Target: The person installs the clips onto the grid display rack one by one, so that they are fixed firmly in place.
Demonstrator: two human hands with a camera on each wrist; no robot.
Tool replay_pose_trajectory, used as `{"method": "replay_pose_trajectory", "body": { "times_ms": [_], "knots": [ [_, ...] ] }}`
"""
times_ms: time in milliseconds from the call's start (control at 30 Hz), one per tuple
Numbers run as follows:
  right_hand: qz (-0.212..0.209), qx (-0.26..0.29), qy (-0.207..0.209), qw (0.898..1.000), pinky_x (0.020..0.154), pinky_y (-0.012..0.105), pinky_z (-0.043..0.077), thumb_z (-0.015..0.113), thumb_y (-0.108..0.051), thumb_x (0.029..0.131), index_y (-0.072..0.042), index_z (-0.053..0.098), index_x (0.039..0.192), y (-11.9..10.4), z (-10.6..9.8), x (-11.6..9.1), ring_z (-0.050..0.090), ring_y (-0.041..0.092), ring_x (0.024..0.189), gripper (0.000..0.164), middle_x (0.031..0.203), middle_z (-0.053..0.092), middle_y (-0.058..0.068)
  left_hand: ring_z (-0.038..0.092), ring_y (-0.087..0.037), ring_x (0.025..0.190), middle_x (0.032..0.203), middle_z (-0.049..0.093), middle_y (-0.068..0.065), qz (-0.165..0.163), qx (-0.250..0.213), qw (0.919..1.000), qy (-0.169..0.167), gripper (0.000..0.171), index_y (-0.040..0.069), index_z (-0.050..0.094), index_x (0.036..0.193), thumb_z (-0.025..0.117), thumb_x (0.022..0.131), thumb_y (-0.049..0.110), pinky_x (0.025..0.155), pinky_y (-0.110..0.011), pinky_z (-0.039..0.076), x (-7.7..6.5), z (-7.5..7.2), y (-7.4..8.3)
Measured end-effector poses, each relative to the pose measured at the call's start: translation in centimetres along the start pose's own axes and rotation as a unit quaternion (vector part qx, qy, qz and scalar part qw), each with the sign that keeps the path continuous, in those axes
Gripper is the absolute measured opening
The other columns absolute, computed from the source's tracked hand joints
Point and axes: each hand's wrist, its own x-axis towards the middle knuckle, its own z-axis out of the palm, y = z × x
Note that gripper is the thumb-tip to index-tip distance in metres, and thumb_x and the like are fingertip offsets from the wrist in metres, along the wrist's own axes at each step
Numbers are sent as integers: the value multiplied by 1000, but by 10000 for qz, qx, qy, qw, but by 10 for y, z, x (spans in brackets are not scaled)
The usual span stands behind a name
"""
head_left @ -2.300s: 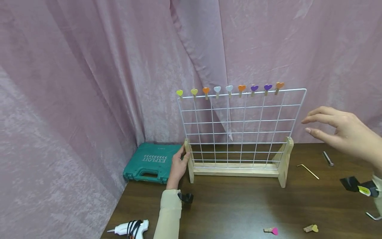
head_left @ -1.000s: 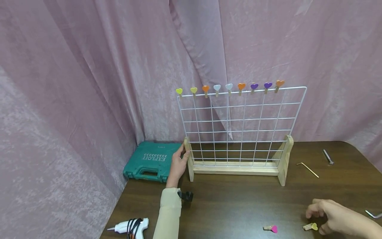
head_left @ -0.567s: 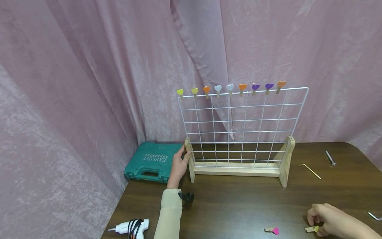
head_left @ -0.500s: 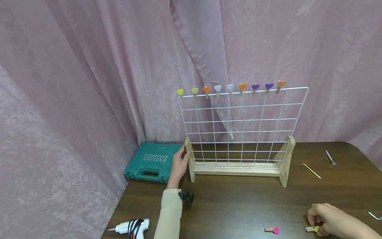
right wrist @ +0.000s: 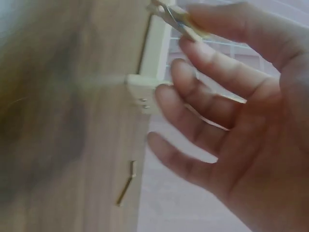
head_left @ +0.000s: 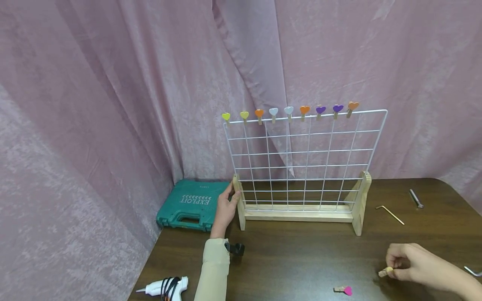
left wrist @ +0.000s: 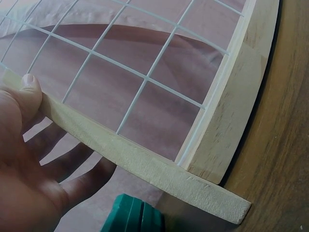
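Observation:
My right hand [head_left: 416, 267] pinches a small wooden clothespin [head_left: 385, 271] with a yellow heart between thumb and forefinger, just above the table. The right wrist view shows that clothespin [right wrist: 176, 19] at the fingertips. My left hand [head_left: 225, 211] grips the left wooden upright of a white wire grid stand [head_left: 297, 167]; in the left wrist view its thumb lies on the front of the upright [left wrist: 130, 152], with the fingers behind. Several heart clothespins, such as an orange one [head_left: 305, 110], sit along the grid's top wire. A pink heart clothespin [head_left: 343, 290] lies on the table.
A green tool case [head_left: 193, 205] lies left of the stand. A white glue gun [head_left: 165, 287] with a black cord is at the front left. To the right lie a gold hex key [head_left: 390, 215], a metal bolt [head_left: 416, 198] and a silver hex key [head_left: 473, 271].
My right hand came down from beside the grid to the yellow heart clothespin, pinched it and lifted it slightly off the table. My left hand has stayed on the upright.

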Motion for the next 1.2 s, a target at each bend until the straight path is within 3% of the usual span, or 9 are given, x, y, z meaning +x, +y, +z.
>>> {"method": "replay_pose_trajectory", "body": {
  "times_ms": [167,367,567,733,933,1033,1200],
  "knots": [
    [-134,160,552,9983,61,15,41,72,5,74,-25,60,84,-14,-15,14,56,3,71,34,80,58,-15,53,-33,111,125,53,-23,-41,-39,10000,-35,48,-2,37,139,52,95,10,91,-46,43,0,0,2],
    [4,-81,746,9972,73,13,43,68,6,78,-22,62,92,-35,-40,35,59,6,84,31,89,61,-11,51,-33,113,127,52,-22,-65,-12,10000,-38,48,-1,37,139,52,95,11,91,-47,43,-1,-1,3],
    [-268,-252,1223,9918,76,13,40,69,14,72,-18,65,95,-51,-61,57,56,8,87,40,93,61,-5,52,-34,112,126,53,-22,-55,34,10000,-1,48,-1,37,139,51,95,11,91,-47,43,0,0,6],
    [-691,-374,1681,9826,76,14,39,69,18,67,-10,66,97,-65,-80,75,54,10,88,41,94,61,0,53,-34,111,127,53,-20,-145,148,9998,3,48,2,38,140,51,95,13,92,-48,42,0,0,5],
    [-1198,-164,2214,9677,78,13,42,64,19,73,3,65,96,-83,-106,101,56,12,88,28,91,61,12,53,-34,111,127,53,-19,-137,136,9998,-20,48,3,37,140,51,96,13,91,-48,43,-1,1,5],
    [-1311,-481,2485,9585,80,14,42,63,14,79,5,66,95,-90,-120,116,57,10,90,19,90,62,13,52,-33,111,128,53,-19,-127,64,9999,-61,48,3,36,141,50,96,13,90,-46,44,-1,1,4],
    [-1146,-1275,3005,9383,85,14,37,66,4,82,4,67,94,-103,-141,138,54,4,92,11,89,63,10,51,-35,112,127,52,-21,-135,20,9999,-65,48,1,35,140,50,96,11,88,-48,45,-2,0,2]
  ]
}}
